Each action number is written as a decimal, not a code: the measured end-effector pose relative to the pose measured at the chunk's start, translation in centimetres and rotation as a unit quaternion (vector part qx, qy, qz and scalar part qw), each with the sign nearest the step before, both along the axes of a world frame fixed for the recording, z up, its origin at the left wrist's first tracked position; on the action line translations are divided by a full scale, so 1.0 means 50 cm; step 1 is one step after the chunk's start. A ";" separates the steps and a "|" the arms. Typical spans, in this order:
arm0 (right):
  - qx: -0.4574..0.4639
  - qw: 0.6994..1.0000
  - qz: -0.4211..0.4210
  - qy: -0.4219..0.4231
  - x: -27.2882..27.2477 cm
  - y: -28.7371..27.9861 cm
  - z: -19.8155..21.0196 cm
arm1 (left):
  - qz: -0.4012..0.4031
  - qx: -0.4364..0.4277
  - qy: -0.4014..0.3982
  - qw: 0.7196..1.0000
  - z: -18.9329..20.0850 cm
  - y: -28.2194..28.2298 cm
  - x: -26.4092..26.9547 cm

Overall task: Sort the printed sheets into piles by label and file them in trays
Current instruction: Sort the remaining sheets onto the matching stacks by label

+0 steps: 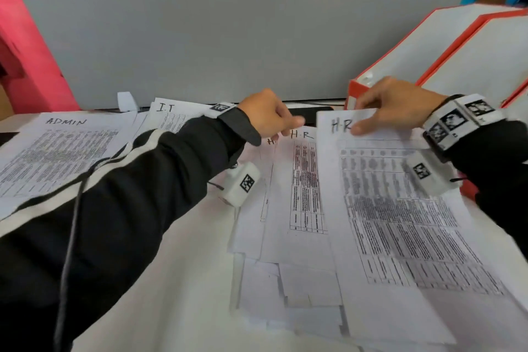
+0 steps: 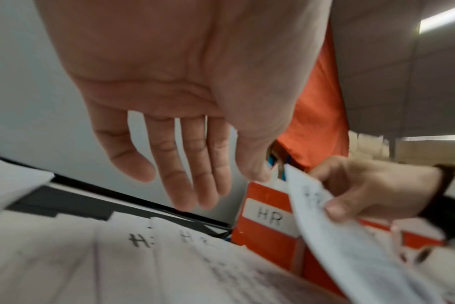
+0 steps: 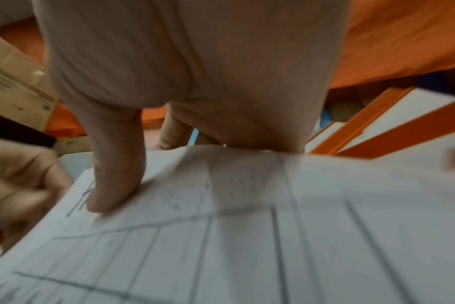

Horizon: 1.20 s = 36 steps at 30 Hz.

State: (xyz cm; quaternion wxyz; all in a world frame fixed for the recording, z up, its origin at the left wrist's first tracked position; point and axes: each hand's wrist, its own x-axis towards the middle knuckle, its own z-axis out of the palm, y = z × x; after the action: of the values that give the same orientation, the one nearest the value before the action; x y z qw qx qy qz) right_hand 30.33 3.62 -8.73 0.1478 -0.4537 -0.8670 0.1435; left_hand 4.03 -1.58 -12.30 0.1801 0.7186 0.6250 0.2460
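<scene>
My right hand [image 1: 383, 111] pinches the top edge of a printed sheet marked H.R [image 1: 400, 223], thumb on its face and fingers behind, lifted above the desk [image 3: 247, 236]. More H.R sheets [image 1: 303, 180] lie fanned in a pile under and left of it. My left hand [image 1: 271, 117] hovers over the top of that pile with straight, relaxed fingers [image 2: 190, 164] and holds nothing. An orange tray labelled HR [image 2: 269, 218] stands just behind the held sheet. Sheets marked ADMIN [image 1: 57, 151] and I.T [image 1: 171, 114] lie at the left.
Orange-edged file trays [image 1: 445, 54] stand in a row at the back right. A grey partition [image 1: 200, 37] runs along the desk's far edge, with a black strip [image 1: 311, 113] at its foot. The white desk surface [image 1: 185, 280] lies in front of me.
</scene>
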 end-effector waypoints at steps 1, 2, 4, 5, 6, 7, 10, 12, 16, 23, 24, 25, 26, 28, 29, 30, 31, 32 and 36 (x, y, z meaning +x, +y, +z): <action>-0.008 1.000 -0.021 -0.004 0.028 0.007 0.008 | 0.008 -0.002 0.046 0.999 -0.001 0.018 -0.006; -0.014 0.999 -0.037 -0.014 0.053 0.011 0.013 | 0.013 -0.011 0.092 0.996 -0.005 0.037 -0.010; -0.012 0.998 -0.053 -0.036 0.090 0.016 0.011 | -0.001 -0.048 0.163 0.985 -0.016 0.070 -0.006; -0.016 0.998 -0.054 -0.037 0.103 0.016 0.006 | -0.020 -0.070 0.181 0.981 -0.022 0.086 0.001; -0.024 0.998 -0.050 -0.038 0.110 0.012 -0.001 | -0.040 -0.097 0.188 0.977 -0.026 0.098 0.011; -0.029 0.998 -0.046 -0.040 0.117 0.009 -0.008 | -0.058 -0.129 0.181 0.973 -0.031 0.107 0.020; -0.026 0.998 -0.020 -0.061 0.126 0.001 -0.025 | -0.092 -0.218 0.157 0.959 -0.040 0.124 0.037; -0.038 0.997 0.001 -0.064 0.127 -0.002 -0.032 | -0.129 -0.250 0.157 0.947 -0.037 0.112 0.039; -0.043 0.996 0.023 -0.080 0.107 0.001 -0.050 | -0.209 -0.272 0.107 0.933 -0.030 0.058 0.033; -0.034 0.988 0.088 -0.123 -0.007 -0.014 -0.067 | -0.145 -0.094 0.192 0.966 -0.024 0.001 0.029; -0.029 0.987 0.091 -0.127 -0.019 -0.017 -0.066 | -0.091 -0.031 0.218 0.971 -0.023 0.005 0.028; -0.026 0.988 0.086 -0.129 -0.028 -0.016 -0.066 | -0.043 0.008 0.219 0.975 -0.021 0.009 0.026; -0.019 0.988 0.081 -0.128 -0.035 -0.015 -0.067 | -0.014 0.020 0.202 0.979 -0.021 0.012 0.021; 0.002 0.990 0.066 -0.122 -0.046 -0.015 -0.067 | 0.003 0.011 0.186 0.983 -0.018 0.012 0.012; 0.014 0.992 0.058 -0.112 -0.051 -0.015 -0.069 | 0.002 0.006 0.192 0.981 -0.018 0.009 0.010; 0.028 0.993 0.055 -0.098 -0.056 -0.016 -0.070 | 0.000 0.003 0.200 0.980 -0.020 0.006 0.007; 0.041 0.994 0.054 -0.087 -0.060 -0.020 -0.072 | -0.003 0.000 0.202 0.979 -0.024 0.003 0.006; 0.055 0.994 0.056 -0.076 -0.065 -0.025 -0.076 | -0.004 -0.004 0.198 0.980 -0.027 0.001 0.004; 0.101 0.991 0.058 -0.059 -0.090 -0.041 -0.093 | 0.005 0.006 0.197 0.980 -0.031 -0.011 0.005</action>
State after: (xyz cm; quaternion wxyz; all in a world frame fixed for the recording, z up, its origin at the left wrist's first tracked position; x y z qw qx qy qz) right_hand 25.84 1.55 -13.40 0.1328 -0.3930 -0.9092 0.0360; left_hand 4.29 -2.14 -13.87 0.0479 0.7507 0.6505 0.1045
